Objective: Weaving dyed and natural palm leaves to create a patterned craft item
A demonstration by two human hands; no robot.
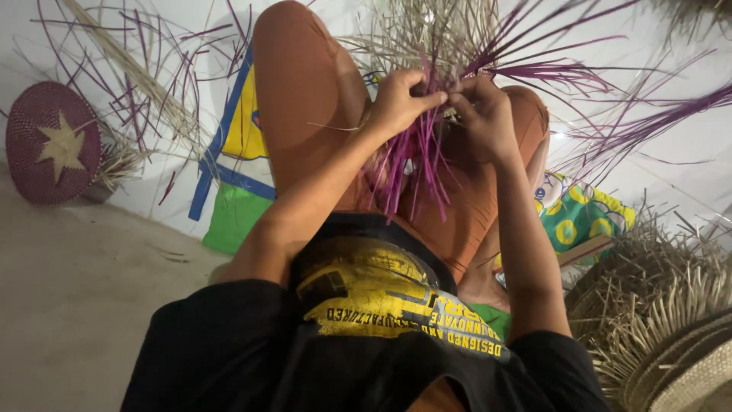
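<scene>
My left hand (398, 101) and my right hand (482, 114) meet above my raised knees, fingers pinched on a bundle of purple straw strands (415, 164) that hangs down between them. The same strands fan out upward and to the right, mixed with pale natural straw (412, 34). Both hands grip the woven start of this piece close together, fingertips nearly touching. My legs in rust-orange trousers (305, 99) sit under the work.
A round purple woven mat with a pale star (52, 143) leans at the far left beside loose straw (145, 84). Stacked natural straw woven pieces (663, 320) lie at the right. A colourful mat (236, 175) and patterned cloth (583, 217) lie under me.
</scene>
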